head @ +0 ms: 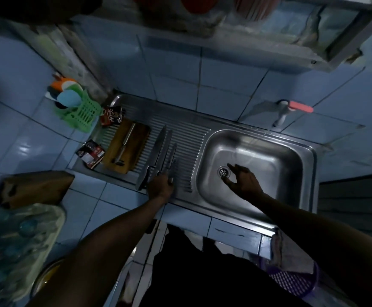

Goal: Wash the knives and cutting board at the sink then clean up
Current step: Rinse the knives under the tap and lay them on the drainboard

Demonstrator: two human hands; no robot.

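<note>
My left hand (161, 186) rests at the handles of the knives (163, 151) that lie side by side on the ribbed draining part of the sink; its fingers curl over the handle ends, but the light is dim and I cannot tell if this grip really closes on one handle or only touches them. The blades point away from me, toward the wall, so I judge the handles are placed near the front edge for safe taking.

My right hand (243, 180) hangs over the sink basin (275, 165), just beside the drain (224, 172), with fingers loosely spread and holding nothing. Probably it waits there to receive a knife for washing.

The cutting board (126, 146) lies further left on the same ribbed part, with a steel tool (125, 145) on top of it, apart from the knives. Two small packets (90, 153) sit at the board's left side, and a green basket (82, 111) stands behind them on the tiled worktop (25, 138).

For moving, the basin gives open room. The tap (291, 109) sticks out from the wall behind the basin's right side, so a knife lifted across should stay low. The front rim of the sink is close to my body; a wooden knife block (32, 189) lies near my left arm.
</note>
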